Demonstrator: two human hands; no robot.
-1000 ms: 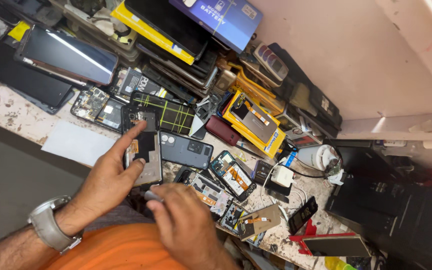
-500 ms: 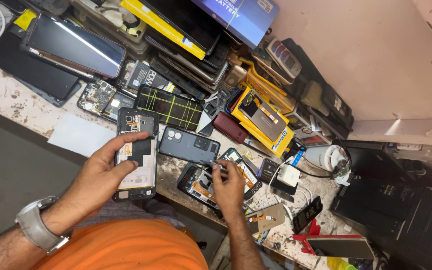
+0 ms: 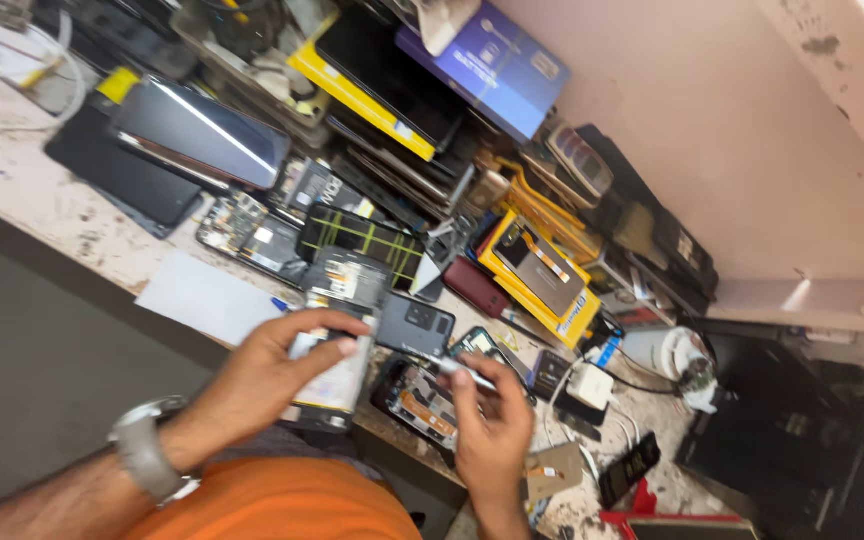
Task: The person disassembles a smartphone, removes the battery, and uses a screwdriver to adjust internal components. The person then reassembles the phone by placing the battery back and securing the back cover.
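We see a pale, stained surface (image 3: 32,195) running from the upper left of the frame down to the lower right, heaped with phone parts; a plain pinkish wall (image 3: 712,130) fills the upper right, and a dark floor area lies at the lower left. A white sheet of paper (image 3: 207,298) lies near the surface's front edge, left of centre. Our left hand (image 3: 277,370) is closed around an opened phone (image 3: 342,335) with its back off, held just above the front edge at centre. Our right hand (image 3: 492,425), lower centre, pinches a thin metal tool (image 3: 462,370) whose tip points left, above a second opened phone (image 3: 417,395) lying on the surface. A dark phone back (image 3: 414,325) lies just behind. A yellow box (image 3: 537,270) sits right of centre, a blue box (image 3: 497,65) at the top. The whole view is motion-blurred, so small parts are hard to tell apart. The stack at the top is cut off, and the far right is dark and unclear.
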